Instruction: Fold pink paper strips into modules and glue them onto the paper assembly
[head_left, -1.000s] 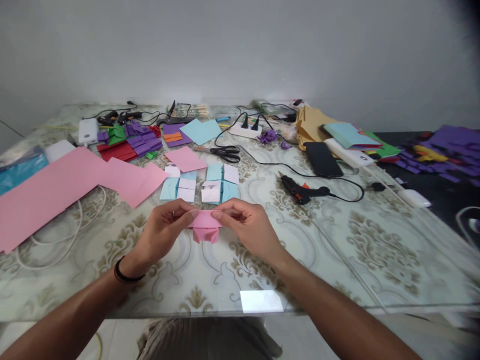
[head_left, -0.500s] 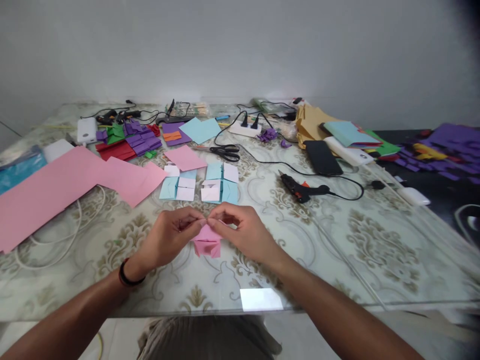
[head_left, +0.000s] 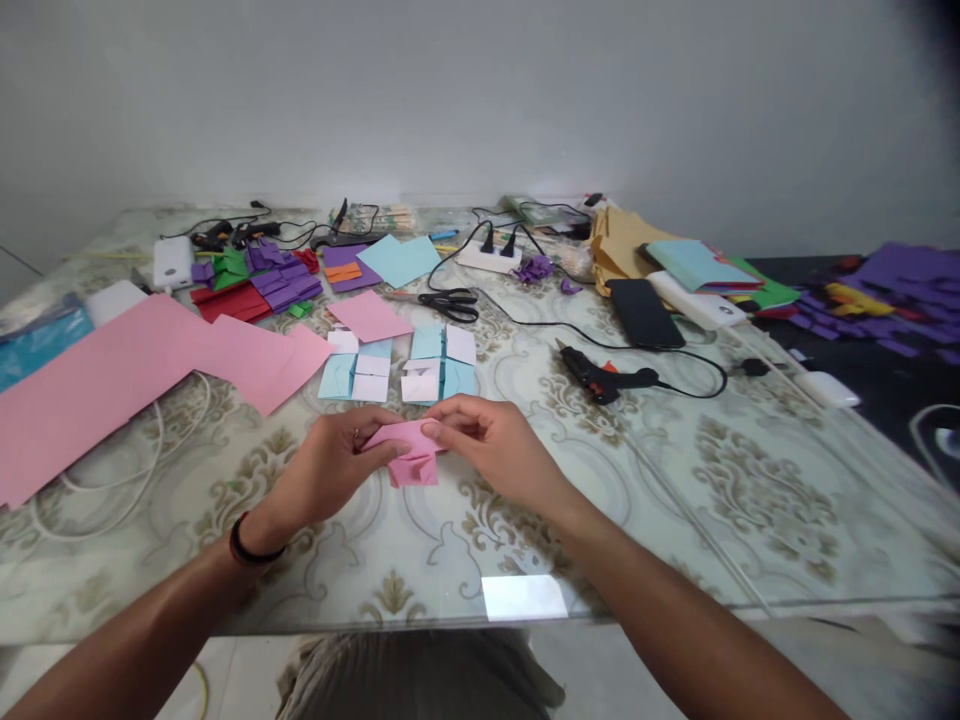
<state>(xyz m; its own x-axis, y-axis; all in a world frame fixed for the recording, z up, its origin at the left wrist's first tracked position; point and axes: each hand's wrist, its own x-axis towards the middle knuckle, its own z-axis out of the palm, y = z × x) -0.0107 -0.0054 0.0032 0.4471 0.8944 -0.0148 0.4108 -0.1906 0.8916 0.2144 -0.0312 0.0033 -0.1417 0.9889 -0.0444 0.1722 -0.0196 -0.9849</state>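
A small piece of folded pink paper (head_left: 412,468) is held just above the patterned table cover (head_left: 420,560). My left hand (head_left: 334,465) pinches its left side, thumb on top and fingers behind. On the opposite side, my right hand (head_left: 491,440) grips the upper right edge between thumb and fingers. The paper's lower part shows creased flaps. Just beyond my hands lie two folded light-blue papers, a left one (head_left: 341,378) and a right one (head_left: 459,380), each with white panels showing. A square pink sheet (head_left: 371,316) lies behind them.
Large pink sheets (head_left: 97,390) cover the left side, over a white cable. Black scissors (head_left: 454,303) and a power strip (head_left: 489,257) lie farther back. A hot glue gun (head_left: 604,378) with its cord and a phone (head_left: 645,313) are on the right. Purple paper pieces (head_left: 281,280) lie at back left.
My fingertips have moved apart along the pink paper's upper edge, showing more of its top flap. The paper has shifted slightly away from me.
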